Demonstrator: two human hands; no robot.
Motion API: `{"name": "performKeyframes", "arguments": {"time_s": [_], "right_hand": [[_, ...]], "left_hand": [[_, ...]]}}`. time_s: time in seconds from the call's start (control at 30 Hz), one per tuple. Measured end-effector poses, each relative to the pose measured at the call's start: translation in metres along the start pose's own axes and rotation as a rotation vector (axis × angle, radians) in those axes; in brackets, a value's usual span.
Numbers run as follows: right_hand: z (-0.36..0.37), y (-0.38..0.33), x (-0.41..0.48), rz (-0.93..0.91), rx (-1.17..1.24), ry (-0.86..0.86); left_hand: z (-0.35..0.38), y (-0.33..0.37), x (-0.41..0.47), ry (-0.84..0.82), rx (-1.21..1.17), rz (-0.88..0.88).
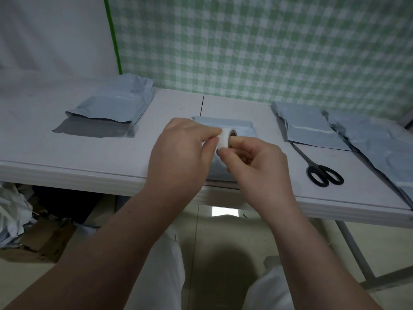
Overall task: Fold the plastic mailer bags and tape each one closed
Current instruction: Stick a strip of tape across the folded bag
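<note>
Closest to me under the table edge there's a beat-up cardboard box on the floor with a crumpled pile of bags on top of it.

Both hands are up over the front of the white table, which is smooth and a bit glossy. My left hand has its fingers curled, thumb and forefinger pinching the small white tape roll by its rim. My right hand is curled too, thumb and fingertip nipping at the roll's lower edge. I can't tell if a tape end is lifted.

Right below the roll sits the folded mailer bag, pale blue-grey plastic, puffy, lying at the table's front middle. Black-handled scissors lie flat off to the right, well apart from it.

Further back on the left is a bag with its grey flap open. On the right, flat wrinkly bags overlap. Behind everything hangs a green-and-white checked cloth.
</note>
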State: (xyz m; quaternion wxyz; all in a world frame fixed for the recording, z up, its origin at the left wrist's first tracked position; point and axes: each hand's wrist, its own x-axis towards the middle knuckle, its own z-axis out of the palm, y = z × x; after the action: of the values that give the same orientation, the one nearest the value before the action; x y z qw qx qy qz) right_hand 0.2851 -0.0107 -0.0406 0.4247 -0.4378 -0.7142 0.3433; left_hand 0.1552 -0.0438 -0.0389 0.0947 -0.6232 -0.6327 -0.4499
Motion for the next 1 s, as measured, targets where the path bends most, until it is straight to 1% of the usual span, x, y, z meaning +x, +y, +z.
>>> {"name": "performKeyframes", "arguments": {"time_s": [0.1, 0.2, 0.3, 0.4, 0.5, 0.6, 0.67, 0.73, 0.8, 0.87, 0.93, 1.0], "right_hand": [[0.002, -0.003, -0.001, -0.083, -0.137, 0.068], [0.004, -0.002, -0.002, -0.184, -0.22, 0.131], [0.005, 0.0, -0.002, -0.267, -0.316, 0.129], [0.004, -0.001, -0.002, -0.341, -0.444, 0.133], [0.0, 0.0, 0.002, -0.358, -0.476, 0.116], [-0.005, 0.0, 0.008, -0.305, -0.421, 0.072], [-0.008, -0.001, 0.011, -0.229, -0.352, 0.04], [-0.01, -0.002, 0.014, -0.16, -0.278, 0.016], [-0.013, -0.001, 0.019, -0.099, -0.219, -0.028], [-0.015, 0.002, 0.025, -0.062, -0.126, -0.076], [-0.016, 0.003, 0.03, -0.046, -0.008, -0.119], [-0.015, 0.003, 0.036, -0.014, 0.167, -0.195]], "left_hand": [[-0.001, 0.001, 0.001, 0.016, 0.135, 0.115], [-0.002, 0.001, 0.002, 0.013, 0.213, 0.137], [-0.002, 0.001, 0.004, -0.003, 0.264, 0.163], [-0.003, 0.001, 0.008, -0.044, 0.246, 0.149], [-0.001, -0.001, 0.01, -0.101, 0.104, 0.087], [0.0, -0.002, 0.007, -0.124, -0.065, 0.062], [0.0, 0.001, 0.004, -0.118, -0.178, 0.007], [0.001, 0.002, 0.004, -0.132, -0.312, -0.108], [0.001, 0.0, 0.007, -0.185, -0.441, -0.217], [0.001, -0.003, 0.012, -0.201, -0.508, -0.265], [0.002, -0.008, 0.019, -0.212, -0.601, -0.33], [0.005, -0.013, 0.027, -0.208, -0.71, -0.445]]}}
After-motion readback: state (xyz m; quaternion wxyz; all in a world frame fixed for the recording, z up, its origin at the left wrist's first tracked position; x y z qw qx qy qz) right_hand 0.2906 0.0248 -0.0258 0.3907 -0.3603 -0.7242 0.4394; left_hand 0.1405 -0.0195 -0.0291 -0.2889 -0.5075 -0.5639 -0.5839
